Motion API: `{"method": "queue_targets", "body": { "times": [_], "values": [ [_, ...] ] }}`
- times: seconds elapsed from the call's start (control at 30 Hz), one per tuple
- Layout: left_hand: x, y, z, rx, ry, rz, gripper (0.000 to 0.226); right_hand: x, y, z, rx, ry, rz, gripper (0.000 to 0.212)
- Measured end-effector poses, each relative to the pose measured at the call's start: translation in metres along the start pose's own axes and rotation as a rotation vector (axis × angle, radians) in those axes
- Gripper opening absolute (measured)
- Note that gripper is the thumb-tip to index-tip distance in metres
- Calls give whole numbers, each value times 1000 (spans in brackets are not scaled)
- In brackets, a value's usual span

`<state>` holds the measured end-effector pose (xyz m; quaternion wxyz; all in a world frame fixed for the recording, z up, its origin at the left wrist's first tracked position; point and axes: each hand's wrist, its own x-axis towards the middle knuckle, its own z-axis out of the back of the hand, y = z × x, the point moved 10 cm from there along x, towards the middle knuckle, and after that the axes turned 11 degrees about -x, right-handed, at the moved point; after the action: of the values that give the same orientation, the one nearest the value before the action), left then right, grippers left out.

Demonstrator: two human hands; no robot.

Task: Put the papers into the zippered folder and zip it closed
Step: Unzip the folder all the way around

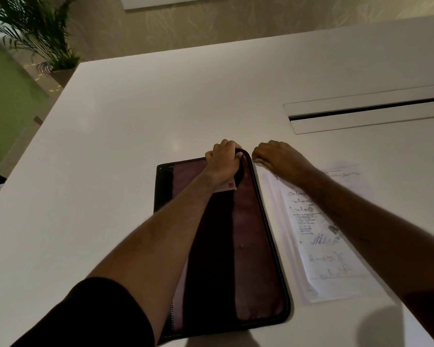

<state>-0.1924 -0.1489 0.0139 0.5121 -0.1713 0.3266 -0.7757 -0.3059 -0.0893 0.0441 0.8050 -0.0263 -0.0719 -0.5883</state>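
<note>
Writing on papers (318, 236) seemingly illegible

The scene is dim and warm-toned, with soft indoor light and no hard glare. The white desk (125, 136) reads grey-cream, brightest toward its far edge, with one faint pale reflection just beyond the left hand (223, 159). A broad soft shadow lies at the desk's near right corner, and another at the near edge below the dark folder (256, 246), whose interior is nearly lost in darkness. Both forearms are underexposed. The writing on the papers (321, 236) is smeared and not legible, and the whole picture is slightly soft. Wide-angle distortion tilts and bends the desk's edges, and the plant (38, 28) at the far left corner is blurred.
</note>
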Motion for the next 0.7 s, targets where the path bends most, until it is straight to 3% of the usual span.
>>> {"method": "queue_targets", "body": {
  "times": [0.7],
  "values": [
    [-6,-3,3,22,-52,-3,28,-69,25,7,58,48,-32,17]
  ]
}}
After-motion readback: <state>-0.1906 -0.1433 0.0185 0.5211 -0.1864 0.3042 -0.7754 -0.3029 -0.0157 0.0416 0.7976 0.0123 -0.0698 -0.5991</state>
